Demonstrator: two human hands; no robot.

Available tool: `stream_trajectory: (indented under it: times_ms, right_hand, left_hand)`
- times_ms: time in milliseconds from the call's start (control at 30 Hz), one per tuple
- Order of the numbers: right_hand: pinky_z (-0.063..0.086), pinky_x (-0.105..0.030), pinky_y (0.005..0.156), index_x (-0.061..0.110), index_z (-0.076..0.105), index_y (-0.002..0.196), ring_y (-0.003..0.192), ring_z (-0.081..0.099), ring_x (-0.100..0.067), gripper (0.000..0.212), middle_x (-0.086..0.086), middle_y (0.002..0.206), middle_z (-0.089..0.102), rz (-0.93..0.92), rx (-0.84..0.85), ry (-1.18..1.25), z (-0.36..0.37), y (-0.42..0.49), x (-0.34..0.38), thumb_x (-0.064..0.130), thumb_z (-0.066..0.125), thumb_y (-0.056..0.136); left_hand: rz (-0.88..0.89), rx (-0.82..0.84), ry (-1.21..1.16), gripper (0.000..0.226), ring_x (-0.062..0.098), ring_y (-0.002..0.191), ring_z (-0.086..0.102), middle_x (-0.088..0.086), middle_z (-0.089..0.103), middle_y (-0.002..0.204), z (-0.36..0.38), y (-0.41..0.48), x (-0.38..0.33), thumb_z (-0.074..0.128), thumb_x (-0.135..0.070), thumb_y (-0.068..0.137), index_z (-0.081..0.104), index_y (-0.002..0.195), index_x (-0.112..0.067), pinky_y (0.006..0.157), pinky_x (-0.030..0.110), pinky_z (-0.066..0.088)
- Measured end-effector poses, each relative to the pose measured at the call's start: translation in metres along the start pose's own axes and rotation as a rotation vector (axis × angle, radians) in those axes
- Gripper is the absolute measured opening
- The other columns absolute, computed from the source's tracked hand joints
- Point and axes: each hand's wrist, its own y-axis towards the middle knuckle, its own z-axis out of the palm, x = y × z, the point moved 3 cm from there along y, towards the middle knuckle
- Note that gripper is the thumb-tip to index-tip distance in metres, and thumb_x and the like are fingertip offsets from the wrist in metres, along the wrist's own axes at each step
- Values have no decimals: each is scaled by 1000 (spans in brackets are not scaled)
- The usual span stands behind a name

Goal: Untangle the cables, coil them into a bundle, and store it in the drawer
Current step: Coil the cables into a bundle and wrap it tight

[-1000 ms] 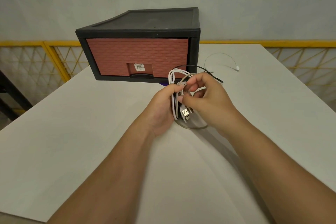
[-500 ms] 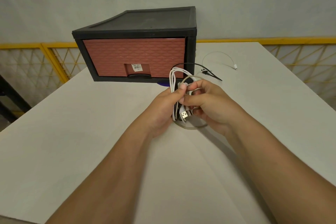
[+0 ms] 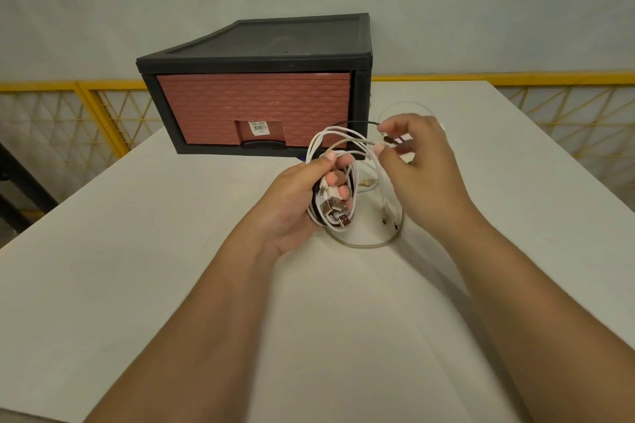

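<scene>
My left hand (image 3: 298,203) grips a coiled bundle of white and black cables (image 3: 335,213) above the table, with USB plugs sticking out below my fingers. To its right, my right hand (image 3: 421,165) pinches the plug end of a black cable (image 3: 357,123) that arcs back toward the bundle. A grey loop (image 3: 364,244) of the bundle hangs down to the tabletop. The drawer unit (image 3: 261,79) is black with a brick-red drawer front (image 3: 254,106), closed, just behind the hands.
The white table (image 3: 137,268) stretches around the hands. A thin white cable (image 3: 405,104) lies on it behind my right hand. Yellow mesh railing (image 3: 68,113) runs along both sides, with a grey wall behind.
My right hand has left the bundle and moved up and right, now pinching the black cable's end. The left hand keeps its grip; the bundle's loops have spread wider.
</scene>
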Motion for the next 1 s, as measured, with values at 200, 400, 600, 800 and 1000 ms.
stream_trajectory:
  times_ms: [200,400,600,800,1000]
  right_hand:
    - [40,-39,96,25,67,113,109,50,-19,22,5,108,66,-170,156,-248,3,0,-2,20,51,98]
    - [33,-7,74,13,70,96,83,49,-7,15,9,87,54,-244,55,-207,0,2,1,9,56,94]
    - [36,-13,58,22,64,88,61,49,-2,9,12,68,56,-80,66,-114,-7,1,3,24,59,94]
    - [36,-21,56,22,65,80,45,46,0,20,6,59,57,157,276,-69,-14,5,-10,30,55,96]
    - [39,-24,60,22,64,81,63,50,-12,24,4,65,56,183,159,-159,-19,8,-19,29,49,99]
  left_hand:
    - [-89,156,59,24,7,53,52,-10,44,55,5,-5,3,46,-26,100,65,98,-11,62,24,48]
    - [-98,168,-33,23,7,52,49,-10,42,54,5,-6,1,47,-25,97,65,96,-11,60,24,50]
    - [-54,54,-117,22,5,50,44,-11,40,52,0,-5,-3,53,-31,94,64,91,-12,58,23,47]
    - [41,-79,-170,28,6,49,44,-11,39,52,-11,-2,-9,52,-35,98,64,86,-13,56,23,48]
    - [102,-174,-212,35,5,50,45,-11,38,50,-20,-2,-13,53,-44,96,65,87,-13,59,24,48]
